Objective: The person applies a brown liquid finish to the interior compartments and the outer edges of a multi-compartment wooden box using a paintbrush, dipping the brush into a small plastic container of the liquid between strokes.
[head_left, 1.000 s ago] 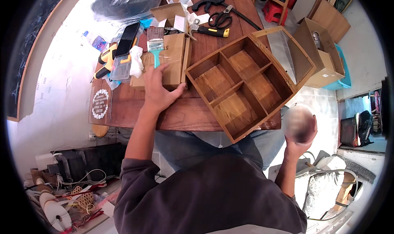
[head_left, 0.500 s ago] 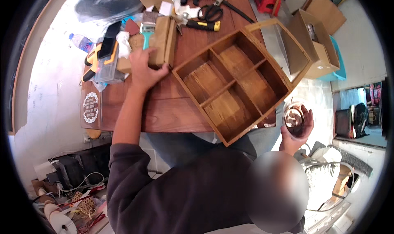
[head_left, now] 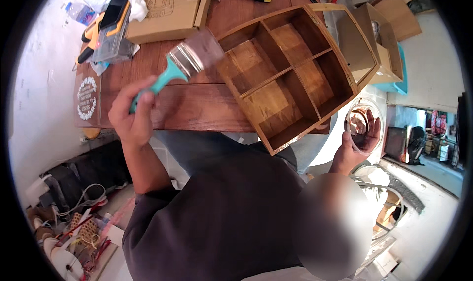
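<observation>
My left hand [head_left: 132, 117] is closed around the teal handle of a wide, flat paintbrush [head_left: 170, 73]. The brush is raised above the table, its brownish bristles pointing up and right, close to the left corner of a wooden box [head_left: 290, 70]. Four open compartments divide that box, and a hinged wooden frame [head_left: 370, 73] is swung out on its right side. In my right hand [head_left: 349, 153], a clear round container [head_left: 358, 124] with brown liquid or residue inside is held beyond the box's near right corner.
Behind the brush, a cardboard box [head_left: 170, 15] lies on the reddish wooden table [head_left: 189, 106]. Tissue [head_left: 138, 5], a black phone [head_left: 116, 7] and a plastic tub [head_left: 111, 47] sit left of it. An open carton [head_left: 387, 59] stands beyond the frame.
My left hand has picked the paintbrush up off the cardboard box and drawn it nearer, turning its bristles toward the wooden box. The right hand still holds the container; the view has shifted slightly.
</observation>
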The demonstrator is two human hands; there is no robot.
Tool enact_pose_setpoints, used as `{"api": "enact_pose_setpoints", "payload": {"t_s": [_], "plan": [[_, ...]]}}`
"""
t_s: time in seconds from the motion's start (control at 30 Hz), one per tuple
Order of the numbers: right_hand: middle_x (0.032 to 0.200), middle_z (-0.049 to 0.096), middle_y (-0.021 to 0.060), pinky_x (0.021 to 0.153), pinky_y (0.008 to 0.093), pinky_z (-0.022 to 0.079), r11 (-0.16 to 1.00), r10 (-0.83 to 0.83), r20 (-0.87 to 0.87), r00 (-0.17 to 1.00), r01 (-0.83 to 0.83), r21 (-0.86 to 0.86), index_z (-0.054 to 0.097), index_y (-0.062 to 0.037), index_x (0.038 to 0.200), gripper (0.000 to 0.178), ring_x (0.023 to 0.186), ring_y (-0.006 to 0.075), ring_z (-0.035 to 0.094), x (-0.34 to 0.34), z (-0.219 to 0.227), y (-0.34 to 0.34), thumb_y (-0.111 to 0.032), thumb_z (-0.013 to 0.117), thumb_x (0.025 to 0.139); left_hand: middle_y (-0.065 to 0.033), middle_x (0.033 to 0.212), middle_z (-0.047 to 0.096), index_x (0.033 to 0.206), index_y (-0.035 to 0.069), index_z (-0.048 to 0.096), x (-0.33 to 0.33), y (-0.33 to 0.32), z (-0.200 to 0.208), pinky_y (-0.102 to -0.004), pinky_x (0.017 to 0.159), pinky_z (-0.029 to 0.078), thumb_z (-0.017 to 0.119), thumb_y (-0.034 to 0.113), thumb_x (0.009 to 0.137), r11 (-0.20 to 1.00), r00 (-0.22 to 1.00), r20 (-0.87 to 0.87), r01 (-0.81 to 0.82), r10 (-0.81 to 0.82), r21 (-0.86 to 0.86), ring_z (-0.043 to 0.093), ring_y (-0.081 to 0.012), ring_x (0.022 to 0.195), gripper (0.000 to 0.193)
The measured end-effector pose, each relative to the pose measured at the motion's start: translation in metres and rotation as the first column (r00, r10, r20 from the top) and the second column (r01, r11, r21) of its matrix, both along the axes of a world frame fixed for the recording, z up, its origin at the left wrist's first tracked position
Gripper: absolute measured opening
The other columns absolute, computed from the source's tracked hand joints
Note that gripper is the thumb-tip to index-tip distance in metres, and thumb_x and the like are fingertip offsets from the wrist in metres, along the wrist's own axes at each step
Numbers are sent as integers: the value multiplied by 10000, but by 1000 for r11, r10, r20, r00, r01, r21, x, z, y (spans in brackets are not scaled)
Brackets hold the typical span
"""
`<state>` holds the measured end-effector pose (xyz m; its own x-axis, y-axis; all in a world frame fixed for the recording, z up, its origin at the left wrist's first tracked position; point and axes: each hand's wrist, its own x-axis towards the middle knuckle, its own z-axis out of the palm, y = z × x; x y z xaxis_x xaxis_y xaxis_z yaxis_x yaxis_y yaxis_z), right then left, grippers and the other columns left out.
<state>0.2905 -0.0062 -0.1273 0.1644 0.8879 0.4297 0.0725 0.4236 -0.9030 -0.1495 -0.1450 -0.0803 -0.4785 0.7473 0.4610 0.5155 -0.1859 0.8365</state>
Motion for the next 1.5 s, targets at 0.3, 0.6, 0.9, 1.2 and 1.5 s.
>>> {"api": "enact_pose_setpoints", "payload": {"t_s": [0.3, 0.6, 0.9, 1.2, 1.5], "plan": [[1501, 490, 217, 1120, 447, 466, 989, 42, 87, 995, -53, 140, 337, -13, 1550, 1053, 1347, 328, 530, -15, 26, 8, -219, 944, 714, -162, 876, 710, 1126, -14, 715, -5, 28, 53, -333, 656, 515, 671, 8, 920, 887, 827, -330, 388, -455, -250, 683, -284, 740, 212], [1504, 488, 210, 1104, 442, 490, 995, -26, 52, 998, 20, 99, 326, -13, 1554, 1037, 1350, 325, 528, -2, 18, -9, -162, 925, 719, -167, 924, 715, 1120, 10, 712, 11, 21, 71, -388, 639, 494, 647, -23, 905, 862, 705, -496, 433, -507, -264, 642, -326, 709, 227], [1515, 472, 226, 1092, 449, 508, 995, -37, 57, 998, 32, 93, 326, -19, 1548, 1062, 1350, 338, 527, 1, 15, 5, -178, 941, 697, -159, 872, 692, 1100, -7, 709, 11, 28, 67, -384, 686, 536, 697, -25, 881, 938, 739, -600, 126, -306, -324, 667, -345, 758, 220], [1503, 490, 247, 1072, 473, 532, 992, -99, -60, 993, 103, 67, 339, -11, 1537, 1008, 1332, 356, 550, 23, -21, 21, 12, 868, 680, -95, 734, 559, 1010, -37, 709, 97, 71, 131, -365, 580, 444, 713, 21, 701, 670, 400, -538, 447, -742, -592, 575, -268, 646, 313], [1384, 584, 280, 961, 429, 599, 959, -279, -87, 956, 282, 19, 428, 56, 1412, 711, 1148, 309, 668, 96, -109, 48, 141, 788, 805, -97, 713, 547, 1004, -80, 696, 163, 134, 178, -355, 558, 411, 719, 101, 593, 420, -182, -418, 29, -890, -907, 525, -232, 628, 449]]}}
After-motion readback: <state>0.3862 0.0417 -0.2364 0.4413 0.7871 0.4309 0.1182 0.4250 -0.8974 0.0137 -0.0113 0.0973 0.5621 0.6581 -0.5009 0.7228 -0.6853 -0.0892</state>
